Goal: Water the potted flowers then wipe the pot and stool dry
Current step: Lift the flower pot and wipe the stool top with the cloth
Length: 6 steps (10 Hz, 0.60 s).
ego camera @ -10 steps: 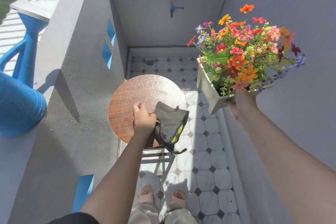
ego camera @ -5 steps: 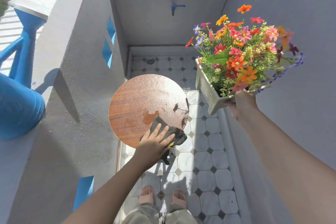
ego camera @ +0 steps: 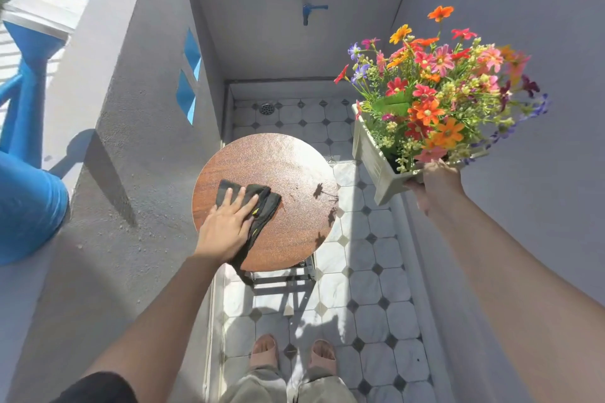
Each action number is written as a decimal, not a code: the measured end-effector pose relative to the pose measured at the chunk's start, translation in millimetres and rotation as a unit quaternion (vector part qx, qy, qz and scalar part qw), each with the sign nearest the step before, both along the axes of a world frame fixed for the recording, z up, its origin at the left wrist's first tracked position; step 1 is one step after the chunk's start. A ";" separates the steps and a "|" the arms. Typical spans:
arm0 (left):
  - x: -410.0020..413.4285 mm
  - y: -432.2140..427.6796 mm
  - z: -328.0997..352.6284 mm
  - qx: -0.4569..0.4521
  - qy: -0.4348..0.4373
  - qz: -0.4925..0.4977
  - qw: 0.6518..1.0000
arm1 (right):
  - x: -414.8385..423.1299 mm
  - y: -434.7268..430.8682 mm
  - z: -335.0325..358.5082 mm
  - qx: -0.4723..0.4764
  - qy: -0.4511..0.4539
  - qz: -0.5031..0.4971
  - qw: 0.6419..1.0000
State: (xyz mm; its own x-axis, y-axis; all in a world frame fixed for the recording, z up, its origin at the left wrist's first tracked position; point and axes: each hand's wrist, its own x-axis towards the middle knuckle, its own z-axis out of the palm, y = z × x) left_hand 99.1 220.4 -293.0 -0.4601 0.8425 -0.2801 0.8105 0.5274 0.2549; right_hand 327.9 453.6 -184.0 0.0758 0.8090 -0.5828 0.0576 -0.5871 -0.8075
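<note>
A round brown stool (ego camera: 288, 167) stands on the tiled floor below me. My left hand (ego camera: 226, 226) lies flat, fingers spread, pressing a dark grey cloth (ego camera: 262, 203) onto the left part of the stool top. My right hand (ego camera: 435, 186) holds a pale rectangular pot (ego camera: 373, 160) by its near end, raised in the air to the right of the stool. Orange, red and pink flowers (ego camera: 438, 91) fill the pot.
A blue watering can (ego camera: 26, 199) sits on the grey parapet wall (ego camera: 108, 147) at the left. A blue tap (ego camera: 311, 11) sticks out of the back wall above a floor drain (ego camera: 266, 108). My sandalled feet (ego camera: 291, 353) stand on the tiles near the stool.
My left hand went from gripping the bunched cloth at the stool's near edge to pressing it flat, and has slid it left and farther onto the top. The pot stays held up.
</note>
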 end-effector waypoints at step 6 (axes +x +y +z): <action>34.9 -20.6 -14.6 -0.015 -0.020 -0.039 0.999 | -4.3 -4.4 -2.8 0.029 0.007 0.071 0.997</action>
